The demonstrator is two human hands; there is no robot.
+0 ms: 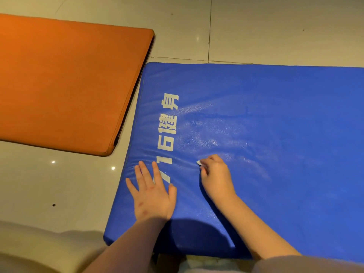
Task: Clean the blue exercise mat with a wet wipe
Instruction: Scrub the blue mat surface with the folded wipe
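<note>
The floor (256, 26) is laid with large pale tiles, beige-grey and glossy, with thin dark grout lines (209, 32) meeting at the far side. Small bright glints (113, 168) of reflected light sit on the tiles at the left, two of them near each other. A dark speck (54, 205) marks a nearer tile. An orange padded mat (65, 85) lies flat on the floor at the left, a dark seam (134, 91) running down its right edge. The light is warm and rather dim.
</note>
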